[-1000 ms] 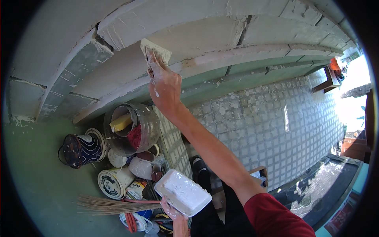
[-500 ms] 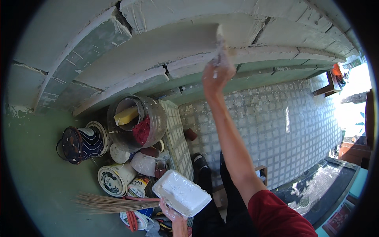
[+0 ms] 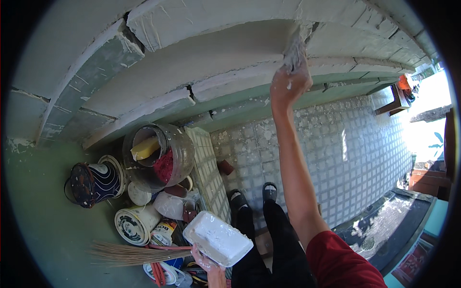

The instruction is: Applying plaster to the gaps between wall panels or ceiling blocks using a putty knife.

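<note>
At the lower middle, my left hand (image 3: 205,261) grips a shallow white foam tray (image 3: 218,238) by its near left edge. White paste smears the tray's inside and my fingers. My right arm reaches far up, and my right hand (image 3: 291,84) is closed on a paste-smeared spreading tool (image 3: 294,53). Its exact kind is hard to make out under the whitish coating. The tool's tip meets the pale recessed panel (image 3: 230,48) between the raised bands of the wall, close to a dark joint gap.
A large clear tub (image 3: 185,149) holds a yellow sponge (image 3: 145,148) and a red bundle. Paint buckets (image 3: 137,224) and a stick broom (image 3: 129,253) crowd the left. Tiled floor (image 3: 331,149) stretches right, past my sandalled feet (image 3: 270,192), toward a dark-topped counter (image 3: 384,230).
My right hand has slid the tool rightward along the panel to the joint gap. The tray stays in my left hand, almost in place. The view has shifted slightly.
</note>
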The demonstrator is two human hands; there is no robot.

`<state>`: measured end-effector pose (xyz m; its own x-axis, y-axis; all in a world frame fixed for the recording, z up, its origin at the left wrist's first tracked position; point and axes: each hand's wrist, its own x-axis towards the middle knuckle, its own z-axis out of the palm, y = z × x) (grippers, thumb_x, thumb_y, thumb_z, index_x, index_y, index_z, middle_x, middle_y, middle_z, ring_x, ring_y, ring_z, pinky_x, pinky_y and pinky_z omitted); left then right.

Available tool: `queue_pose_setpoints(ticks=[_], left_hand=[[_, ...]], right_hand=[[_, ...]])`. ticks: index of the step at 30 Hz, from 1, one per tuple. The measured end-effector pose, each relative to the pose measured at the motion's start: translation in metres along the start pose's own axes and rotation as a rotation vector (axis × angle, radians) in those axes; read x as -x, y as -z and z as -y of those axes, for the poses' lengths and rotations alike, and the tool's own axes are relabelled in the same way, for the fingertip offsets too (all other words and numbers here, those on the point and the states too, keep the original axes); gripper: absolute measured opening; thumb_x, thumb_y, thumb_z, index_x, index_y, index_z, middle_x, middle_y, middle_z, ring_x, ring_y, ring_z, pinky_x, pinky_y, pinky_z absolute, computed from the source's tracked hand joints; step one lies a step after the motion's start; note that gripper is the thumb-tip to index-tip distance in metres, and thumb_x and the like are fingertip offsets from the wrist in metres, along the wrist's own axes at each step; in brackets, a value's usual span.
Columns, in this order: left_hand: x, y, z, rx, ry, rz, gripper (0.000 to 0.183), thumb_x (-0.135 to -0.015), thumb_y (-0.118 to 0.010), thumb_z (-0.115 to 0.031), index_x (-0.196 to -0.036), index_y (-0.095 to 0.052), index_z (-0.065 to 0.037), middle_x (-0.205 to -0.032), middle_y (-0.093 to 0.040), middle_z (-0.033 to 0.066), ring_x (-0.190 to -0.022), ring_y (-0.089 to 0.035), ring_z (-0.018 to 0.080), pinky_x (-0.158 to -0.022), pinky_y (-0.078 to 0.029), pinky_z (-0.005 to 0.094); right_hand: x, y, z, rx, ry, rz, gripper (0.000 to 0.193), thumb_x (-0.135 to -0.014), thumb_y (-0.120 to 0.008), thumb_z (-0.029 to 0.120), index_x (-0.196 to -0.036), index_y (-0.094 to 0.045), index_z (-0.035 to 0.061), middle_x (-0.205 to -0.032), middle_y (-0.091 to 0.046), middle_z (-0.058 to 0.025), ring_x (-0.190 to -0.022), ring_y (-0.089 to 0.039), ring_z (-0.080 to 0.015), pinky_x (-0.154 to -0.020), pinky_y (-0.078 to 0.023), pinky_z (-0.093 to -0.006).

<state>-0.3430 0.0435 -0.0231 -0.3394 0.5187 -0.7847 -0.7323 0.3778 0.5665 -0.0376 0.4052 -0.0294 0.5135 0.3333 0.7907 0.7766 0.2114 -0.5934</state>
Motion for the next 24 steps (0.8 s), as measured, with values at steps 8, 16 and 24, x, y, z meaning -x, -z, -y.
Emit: queue_pose_setpoints(ticks=[8, 16, 24], left_hand=[[0.002, 0.007, -0.004, 0.063, 0.038, -0.065, 0.061, -0.086, -0.05, -0.052, -0.132, -0.048, -0.012, -0.127, -0.054, 0.0068, -0.113, -0.055, 0.0285, -0.093, -0.047, 0.0459], [0.005, 0.008, -0.012, 0.059, -0.036, -0.066, 0.064, -0.084, -0.051, -0.053, -0.133, -0.047, -0.012, -0.13, -0.051, 0.0075, -0.116, -0.052, 0.0295, -0.095, -0.045, 0.0466], [0.01, 0.024, -0.004, 0.026, -0.014, -0.057, 0.068, -0.082, -0.052, -0.054, -0.136, -0.044, -0.012, -0.132, -0.049, 0.0075, -0.119, -0.049, 0.0292, -0.098, -0.043, 0.0467]], right_hand=[[0.056, -0.064, 0.148, -0.317, -0.042, 0.263, 0.058, -0.074, -0.055, -0.006, -0.132, -0.052, 0.0021, -0.126, -0.058, -0.0188, -0.09, -0.068, -0.0316, -0.069, -0.055, -0.0365], [0.027, 0.014, 0.082, -0.321, -0.178, 0.22, 0.054, -0.076, -0.048, -0.004, -0.129, -0.057, 0.003, -0.115, -0.066, -0.0161, -0.062, -0.063, -0.0182, -0.051, -0.047, -0.0262], [0.026, -0.013, 0.036, -0.016, -0.189, 0.009, 0.053, -0.071, -0.043, -0.007, -0.121, -0.06, -0.0033, -0.113, -0.066, -0.0196, -0.079, -0.07, -0.0291, -0.068, -0.054, -0.0343]])
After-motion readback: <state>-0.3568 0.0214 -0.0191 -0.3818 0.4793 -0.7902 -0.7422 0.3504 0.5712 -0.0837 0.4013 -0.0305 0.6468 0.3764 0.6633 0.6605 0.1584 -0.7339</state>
